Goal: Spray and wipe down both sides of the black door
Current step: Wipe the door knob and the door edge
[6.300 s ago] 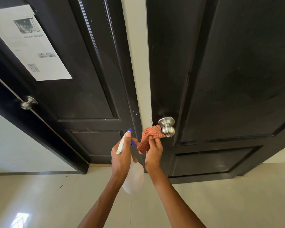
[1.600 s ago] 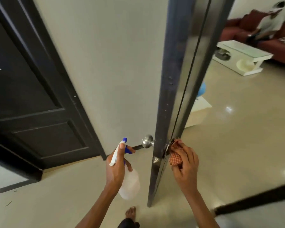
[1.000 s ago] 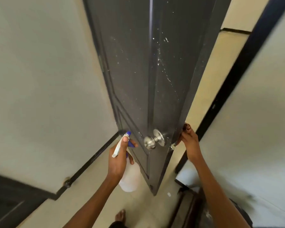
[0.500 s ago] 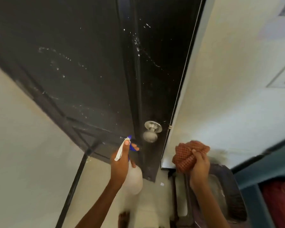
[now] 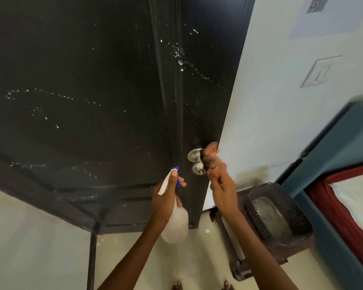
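Since half a second ago, right hand [image 5: 220,183] up from beside the wall to the round silver metal door knob [image 5: 196,162], crumpled orange checked cloth [image 5: 211,155] now right against the knob's right side, all a bit motion-blurred. Fingers curled round the cloth, bunching it tight. Whether cloth actually wraps the knob or just touches it: can't tell through the blur.

Left hand [image 5: 166,197] pretty much where it was, wrapped round the neck of the translucent white plastic spray bottle [image 5: 175,222] with the blue nozzle, thumb lying along the white trigger head, nozzle aimed at the door just left of the knob. Bottle body hanging below the hand.

Black panelled wooden door [image 5: 92,80] filling the whole left and middle, closed up against the pale wall [image 5: 281,101] on the right. Surface matte, dusty-looking, scattered with white droplets and specks: one arc of dots across the left panel, a denser splash high up near the raised vertical moulding, a few more trailing toward the door's right edge. Lower rail also speckled.

Near right: dark woven plastic basket [image 5: 281,216] on the pale tiled floor [image 5: 40,248], beside the wall. Far right edge: teal bed frame [image 5: 344,143] with red and white bedding. Toes just visible at the bottom.
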Available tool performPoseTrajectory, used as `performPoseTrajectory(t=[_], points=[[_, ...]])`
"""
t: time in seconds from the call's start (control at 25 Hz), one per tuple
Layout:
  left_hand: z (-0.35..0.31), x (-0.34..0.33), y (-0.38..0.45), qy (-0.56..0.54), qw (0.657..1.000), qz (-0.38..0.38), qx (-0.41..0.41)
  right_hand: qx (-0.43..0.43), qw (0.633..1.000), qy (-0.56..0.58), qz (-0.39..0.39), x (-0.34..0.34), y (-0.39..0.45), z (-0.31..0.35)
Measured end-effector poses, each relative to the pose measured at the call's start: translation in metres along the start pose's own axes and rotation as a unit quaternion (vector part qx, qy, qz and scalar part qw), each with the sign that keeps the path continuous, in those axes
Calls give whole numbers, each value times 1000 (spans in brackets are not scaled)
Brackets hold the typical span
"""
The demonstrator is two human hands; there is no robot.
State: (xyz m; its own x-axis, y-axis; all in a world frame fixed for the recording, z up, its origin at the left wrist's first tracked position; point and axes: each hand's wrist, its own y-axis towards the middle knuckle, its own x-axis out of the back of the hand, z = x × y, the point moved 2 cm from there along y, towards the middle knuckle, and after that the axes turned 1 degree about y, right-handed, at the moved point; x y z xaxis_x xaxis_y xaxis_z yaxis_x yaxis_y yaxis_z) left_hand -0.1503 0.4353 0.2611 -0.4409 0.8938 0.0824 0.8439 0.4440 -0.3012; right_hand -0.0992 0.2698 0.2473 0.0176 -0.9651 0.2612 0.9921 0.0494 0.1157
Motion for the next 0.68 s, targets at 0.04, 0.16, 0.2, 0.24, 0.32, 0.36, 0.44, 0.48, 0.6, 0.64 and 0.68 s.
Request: performPoseTrajectory(t=[0.04, 0.16, 0.2, 0.24, 0.32, 0.36, 0.44, 0.48, 0.6, 0.64, 0.68], points=[[-1, 0, 3, 12, 1000, 2, 1, 19, 999, -17, 46, -13, -1, 0], [-4, 2, 11, 41, 998, 37, 0, -38, 992, 114, 29, -25, -7, -4], [-4, 1, 13, 48, 997, 53, -2, -73, 983, 166, -9, -24, -9, -6], [-3, 0, 14, 50, 996, 66, -9, -109, 972, 205, -43, -24, -11, -11], [-4, -1, 18, 54, 995, 86, -18, -162, 948, 252, -109, -22, -13, -19], [-4, -2, 18, 64, 994, 89, -19, -176, 937, 272, -133, -22, -15, -22], [-6, -2, 19, 87, 992, 91, -18, -196, 915, 307, -172, -23, -20, -28], [-7, -2, 20, 91, 992, 90, -11, -198, 908, 318, -189, -22, -24, -30], [-13, -3, 25, 88, 992, 89, -13, -203, 906, 307, -210, -18, -33, -29], [-15, -4, 26, 94, 991, 88, -21, -199, 909, 300, -210, -17, -35, -29], [-16, -5, 27, 101, 991, 87, -26, -192, 913, 292, -211, -16, -37, -30]])
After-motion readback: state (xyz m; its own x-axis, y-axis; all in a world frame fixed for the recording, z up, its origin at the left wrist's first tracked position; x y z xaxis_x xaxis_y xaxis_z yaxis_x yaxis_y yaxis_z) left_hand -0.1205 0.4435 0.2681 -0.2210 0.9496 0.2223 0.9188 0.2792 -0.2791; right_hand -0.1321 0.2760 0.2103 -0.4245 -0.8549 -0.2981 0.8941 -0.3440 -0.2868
